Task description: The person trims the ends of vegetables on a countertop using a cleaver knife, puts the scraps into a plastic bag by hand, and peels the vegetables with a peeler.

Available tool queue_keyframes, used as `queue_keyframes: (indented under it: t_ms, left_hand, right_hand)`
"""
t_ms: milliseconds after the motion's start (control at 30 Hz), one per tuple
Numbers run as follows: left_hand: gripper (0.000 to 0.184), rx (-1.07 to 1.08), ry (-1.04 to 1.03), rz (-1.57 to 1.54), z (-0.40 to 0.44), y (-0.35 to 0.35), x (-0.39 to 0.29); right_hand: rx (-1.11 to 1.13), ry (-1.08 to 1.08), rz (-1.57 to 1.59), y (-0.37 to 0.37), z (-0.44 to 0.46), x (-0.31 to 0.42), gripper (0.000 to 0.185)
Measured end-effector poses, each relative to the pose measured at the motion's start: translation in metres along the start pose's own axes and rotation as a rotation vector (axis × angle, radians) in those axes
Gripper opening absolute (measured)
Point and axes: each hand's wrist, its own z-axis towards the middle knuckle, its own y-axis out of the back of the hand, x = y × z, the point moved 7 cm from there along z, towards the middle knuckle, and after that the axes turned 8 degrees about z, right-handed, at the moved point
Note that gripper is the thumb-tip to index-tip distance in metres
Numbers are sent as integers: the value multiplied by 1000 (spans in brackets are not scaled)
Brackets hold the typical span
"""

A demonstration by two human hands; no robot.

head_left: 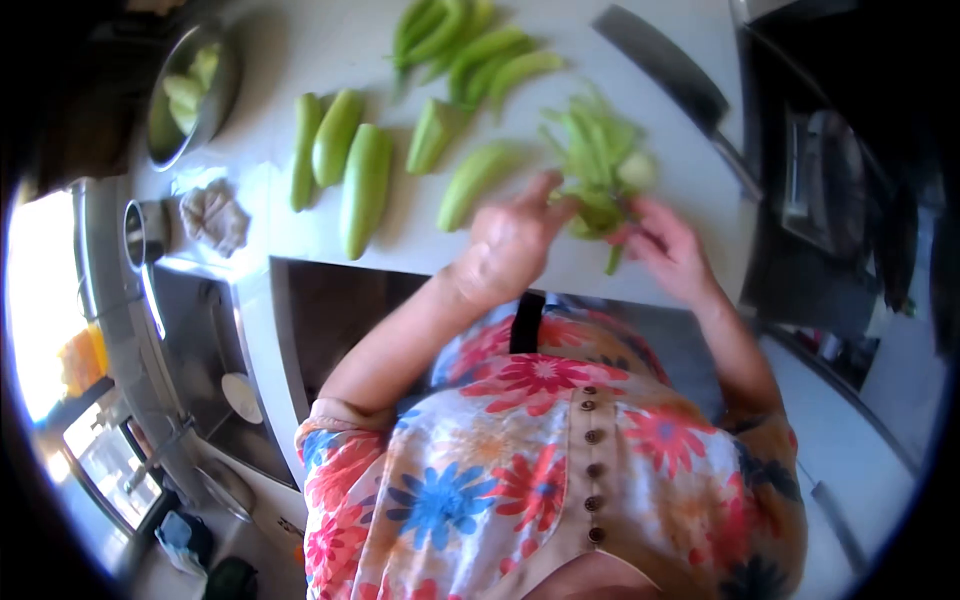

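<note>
Over the counter's front part, my left hand [515, 235] is blurred, its fingers curled at the left edge of a green piece [592, 217]. My right hand [672, 245] closes from the other side, fingers pinched together; a thin dark bit shows at their tips, too smeared to name. Just behind both hands lies a heap of green peelings or strips [590, 140], with a pale round piece [636, 170] at its right. Left of the heap, nearest my left hand, is a light green squash [480, 182]. A cut squash piece [432, 135] sits farther back.
Three whole squashes [366, 190] lie to the left, and several long green peppers [480, 55] at the back. A cleaver [665, 62] rests at the right. On the left are a metal bowl [222, 100] with pale green pieces, a crumpled bag [213, 217] and a small pot [147, 228].
</note>
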Motion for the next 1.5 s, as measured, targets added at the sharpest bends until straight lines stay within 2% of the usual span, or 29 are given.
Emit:
queue_keyframes:
  t_ms: [33,133,167,267,300,333,400,433,533,600,667,733,800,867,933,967,1033,1067,1100,1133,1200,1267,1300,1333,1367,1400,1433,1467,1500]
  left_hand:
    - [33,-73,29,-52,0,8,1]
    - [30,26,66,-10,6,-13,11]
    - [24,46,-7,58,5,-20,9]
    - [20,-199,-182,24,3,10,-4]
    - [20,-217,-126,-17,-2,24,2]
    - [21,-237,14,-87,-8,38,19]
    - [18,-388,290,96,-29,73,64]
    - [17,-390,441,198,-39,88,83]
    - [46,-244,622,509,-65,87,127]
    - [50,-120,771,438,-72,78,141]
    - [56,-165,748,350,-73,77,145]
    - [61,-187,793,160,-74,83,146]
    - [62,-377,797,-177,-81,98,135]
    - [66,-497,605,-536,-79,105,115]
    - [63,-545,462,-863,-69,102,77]
    - [63,-570,432,-925,-63,95,60]
    - [61,-561,368,-844,-49,75,32]
    - [63,-493,303,-804,-42,62,20]
    - [62,-471,343,-787,-36,55,6]
    - [62,-458,203,-419,-30,57,-7]
    - [74,-232,127,-228,-22,55,-25]
    - [81,-10,254,-1117,-32,39,-17]
    - [90,126,312,-1393,-33,36,-16]
    - [84,50,254,-1499,-30,33,-11]
    - [80,15,475,-1473,-28,15,2]
    - [77,-24,696,-1436,-26,-2,10]
    - [64,-18,718,-1172,-18,-12,8]
    - [64,-56,664,-1094,-4,-18,1]
    - [59,-127,616,-1184,4,-23,-6]
  right_hand:
    - [-31,-42,36,0,-1,2,34]
    - [-36,-56,-2,2,-1,9,34]
    - [-45,-64,-57,2,0,11,31]
    - [-37,-43,-18,4,3,14,29]
    - [-35,-47,9,5,4,13,28]
    - [-35,-49,39,5,4,11,27]
    - [-17,-63,72,3,5,10,25]
    - [1,-74,74,2,5,10,25]
    - [-19,-68,114,-6,5,19,23]
    - [-33,-51,106,-9,7,21,21]
    - [-27,-34,48,-7,10,19,20]
    - [-21,-196,167,-22,12,18,20]
    - [35,-349,373,-45,14,12,23]
    - [159,-490,654,-72,16,-3,29]
    - [266,-500,744,-96,20,0,44]
    - [254,-551,812,-104,21,3,49]
    - [219,-632,979,-110,24,5,60]
    - [250,-595,1114,-109,29,12,52]
    - [142,-579,1108,-98,38,3,47]
    - [39,-564,1106,-86,48,-3,42]
    - [9,-476,1031,-62,60,5,34]
    - [44,-392,892,-46,61,20,32]
    - [110,-346,774,-37,60,22,32]
    - [179,-302,654,-33,59,25,31]
    - [184,-304,584,-29,58,28,35]
    - [211,-214,495,-29,60,31,39]
    - [239,-120,405,-31,64,32,42]
    - [264,-27,313,-32,67,33,46]
    - [269,108,194,-24,72,40,52]
